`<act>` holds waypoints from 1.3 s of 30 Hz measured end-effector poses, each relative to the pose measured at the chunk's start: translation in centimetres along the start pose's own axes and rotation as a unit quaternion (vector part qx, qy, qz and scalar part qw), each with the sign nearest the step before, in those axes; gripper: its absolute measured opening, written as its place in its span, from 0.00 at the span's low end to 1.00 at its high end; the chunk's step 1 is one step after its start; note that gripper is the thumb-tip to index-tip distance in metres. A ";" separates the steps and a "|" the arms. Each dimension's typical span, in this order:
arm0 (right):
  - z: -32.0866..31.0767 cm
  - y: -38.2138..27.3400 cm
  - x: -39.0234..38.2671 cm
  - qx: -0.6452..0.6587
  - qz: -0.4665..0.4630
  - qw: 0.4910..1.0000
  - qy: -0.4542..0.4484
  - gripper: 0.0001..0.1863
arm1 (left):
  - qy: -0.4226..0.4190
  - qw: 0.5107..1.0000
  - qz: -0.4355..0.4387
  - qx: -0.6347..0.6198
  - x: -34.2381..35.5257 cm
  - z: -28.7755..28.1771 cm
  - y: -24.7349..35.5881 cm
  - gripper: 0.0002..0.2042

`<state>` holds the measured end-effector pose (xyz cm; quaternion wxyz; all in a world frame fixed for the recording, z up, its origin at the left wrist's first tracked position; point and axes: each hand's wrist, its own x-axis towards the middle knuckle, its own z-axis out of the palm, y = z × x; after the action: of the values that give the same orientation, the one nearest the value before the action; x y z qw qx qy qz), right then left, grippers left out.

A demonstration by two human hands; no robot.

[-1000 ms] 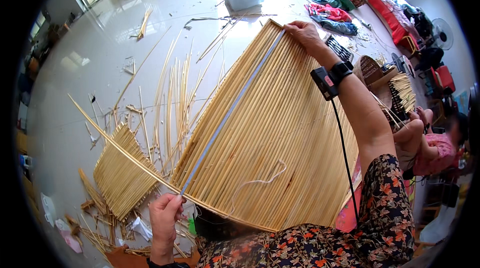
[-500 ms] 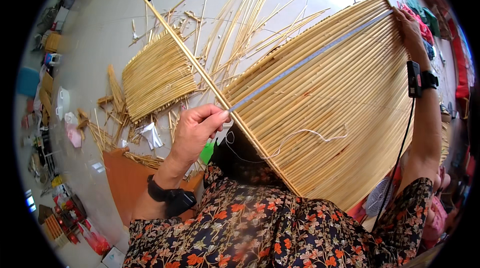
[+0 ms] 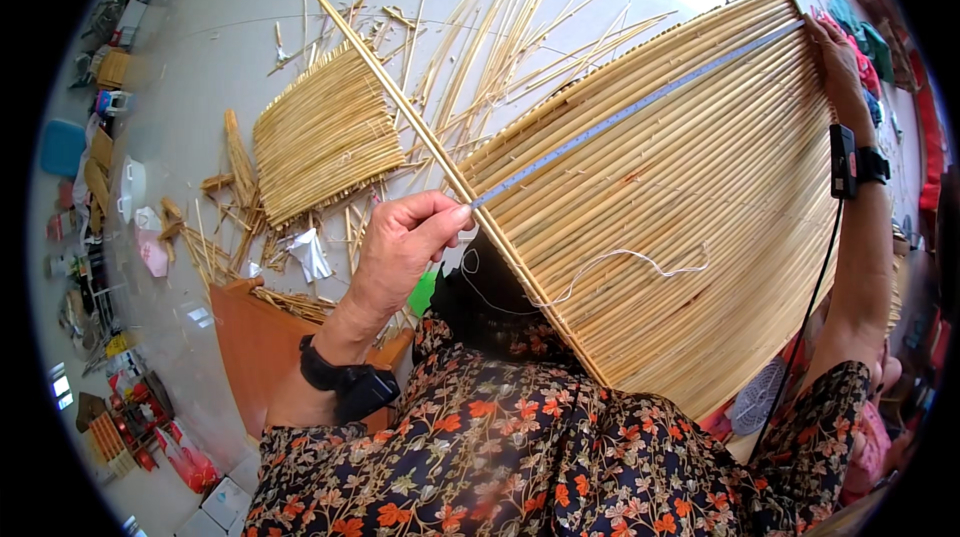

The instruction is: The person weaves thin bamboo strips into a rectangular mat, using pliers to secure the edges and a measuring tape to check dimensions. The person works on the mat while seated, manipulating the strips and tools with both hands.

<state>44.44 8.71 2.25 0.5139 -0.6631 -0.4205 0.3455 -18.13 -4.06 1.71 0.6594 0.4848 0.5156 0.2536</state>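
Measuring tape (image 3: 640,106) spans the reed mat (image 3: 640,197); my left grip (image 3: 405,242) pinches its near end. My right grip's (image 3: 838,62) closure at the far edge I cannot tell. Taut, stalk-parallel tape should read truest.

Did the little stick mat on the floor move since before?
No, it went no way: the little mat lies beside the white scrap just as before; the whole view shifted instead.
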 end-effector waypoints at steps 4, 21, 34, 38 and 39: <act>1.1 -0.7 -1.0 -0.042 -0.018 0.999 -0.012 0.17 | 0.005 1.000 -0.011 0.015 -0.4 -0.2 0.1 0.10; -0.4 1.0 -2.3 -0.290 -0.139 0.937 0.137 0.16 | -0.117 0.986 -0.111 -0.048 -3.4 4.1 2.3 0.09; -5.7 2.2 -5.1 -0.217 -0.072 0.971 0.076 0.13 | -0.182 0.978 -0.089 0.042 -2.2 5.9 2.3 0.09; -6.6 3.6 -5.6 -0.129 -0.083 0.984 0.094 0.14 | -0.227 0.969 0.016 0.093 -1.0 6.5 2.8 0.07; -6.7 3.6 -5.7 -0.140 -0.086 0.981 0.101 0.14 | -0.238 0.965 0.038 0.102 -0.6 6.7 2.9 0.06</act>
<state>48.80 0.46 0.41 0.4831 -0.7216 -0.4662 0.1691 -11.68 -5.91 4.56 0.7001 0.6151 0.3481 0.1018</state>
